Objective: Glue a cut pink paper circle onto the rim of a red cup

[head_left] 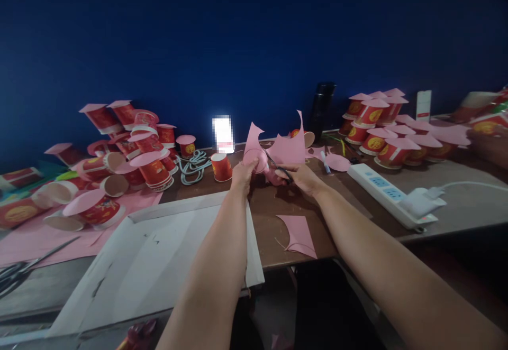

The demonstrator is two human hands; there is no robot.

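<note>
My left hand (243,174) is closed on a sheet of pink paper (286,148), pinching the rounded, partly cut piece at its left. My right hand (302,176) grips a pair of scissors (278,167) whose blades point into the pink paper between my hands. Both hands hover above the brown table (273,218). A pink paper offcut (299,235) lies on the table below my hands, near the front edge. A single red paper cup (221,166) stands just left of my left hand.
Piles of red cups with pink paper lids lie at the left (119,154) and right (389,128). A white power strip (383,189) with a plugged charger sits at the right. A white board (159,255), another pair of scissors (24,270) and a dark bottle (322,108) are nearby.
</note>
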